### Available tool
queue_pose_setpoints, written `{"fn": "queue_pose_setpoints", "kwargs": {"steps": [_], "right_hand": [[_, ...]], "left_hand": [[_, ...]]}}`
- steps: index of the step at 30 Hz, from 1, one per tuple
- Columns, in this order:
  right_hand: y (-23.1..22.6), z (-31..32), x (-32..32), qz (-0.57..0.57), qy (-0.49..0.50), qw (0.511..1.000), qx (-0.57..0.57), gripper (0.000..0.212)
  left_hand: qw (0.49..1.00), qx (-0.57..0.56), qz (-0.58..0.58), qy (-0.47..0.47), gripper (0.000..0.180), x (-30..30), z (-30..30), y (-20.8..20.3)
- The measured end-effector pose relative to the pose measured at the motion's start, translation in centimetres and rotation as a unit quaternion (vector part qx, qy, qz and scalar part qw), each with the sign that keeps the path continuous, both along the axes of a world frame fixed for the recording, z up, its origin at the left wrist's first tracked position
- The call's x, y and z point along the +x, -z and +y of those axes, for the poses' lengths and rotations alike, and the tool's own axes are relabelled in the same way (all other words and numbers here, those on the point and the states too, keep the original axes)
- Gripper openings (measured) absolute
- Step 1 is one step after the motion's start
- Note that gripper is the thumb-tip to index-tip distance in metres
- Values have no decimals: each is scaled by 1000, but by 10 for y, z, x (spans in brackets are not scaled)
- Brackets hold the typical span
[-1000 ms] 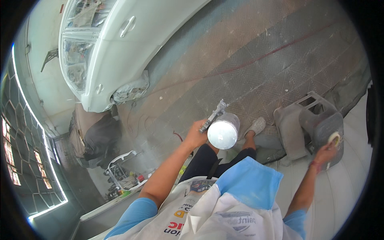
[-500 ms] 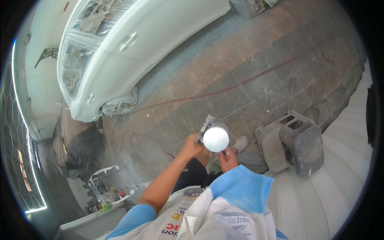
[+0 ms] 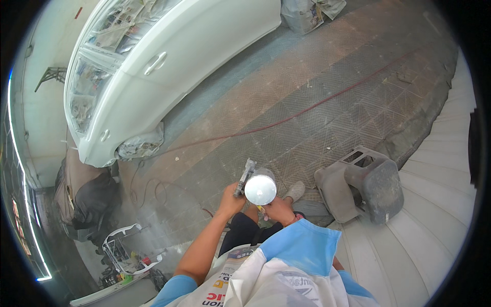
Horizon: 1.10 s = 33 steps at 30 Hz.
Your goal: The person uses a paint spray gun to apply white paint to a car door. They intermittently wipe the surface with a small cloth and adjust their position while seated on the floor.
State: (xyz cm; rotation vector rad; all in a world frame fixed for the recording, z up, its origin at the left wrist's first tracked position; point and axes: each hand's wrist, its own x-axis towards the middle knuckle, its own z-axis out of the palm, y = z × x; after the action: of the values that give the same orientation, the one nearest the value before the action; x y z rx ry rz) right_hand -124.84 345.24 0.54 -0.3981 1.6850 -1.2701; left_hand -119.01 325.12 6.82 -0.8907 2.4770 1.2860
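Note:
In front of my body I hold a grey spray gun (image 3: 246, 176), with a round cup (image 3: 261, 190) on it whose top is pale and shiny. My left hand (image 3: 231, 200) is wrapped round the gun's grip. Just below the cup, my right hand (image 3: 280, 211) is closed, its fingertips by a small yellow bit (image 3: 261, 209) at the gun's lower side. The cup and fingers partly hide what the right hand grips.
A white car body (image 3: 169, 66) with masked windows stands front left. Across the mesh-covered floor runs a red hose (image 3: 286, 120). A dusty grey step stool (image 3: 358, 184) stands at my right. Near left are a white frame part (image 3: 123, 250) and a dark draped heap (image 3: 94, 199).
My right hand has shifted in under the cup, and a yellow bit now shows at its fingertips. The spray gun stays in my left hand. The whole view has shifted slightly.

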Motion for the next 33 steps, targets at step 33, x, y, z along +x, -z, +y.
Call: {"fn": "queue_pose_setpoints", "kwargs": {"steps": [33], "right_hand": [[165,338,-101,374,293,722,503,51]], "left_hand": [[950,-13,-109,-294,25,153,-88,-44]]}}
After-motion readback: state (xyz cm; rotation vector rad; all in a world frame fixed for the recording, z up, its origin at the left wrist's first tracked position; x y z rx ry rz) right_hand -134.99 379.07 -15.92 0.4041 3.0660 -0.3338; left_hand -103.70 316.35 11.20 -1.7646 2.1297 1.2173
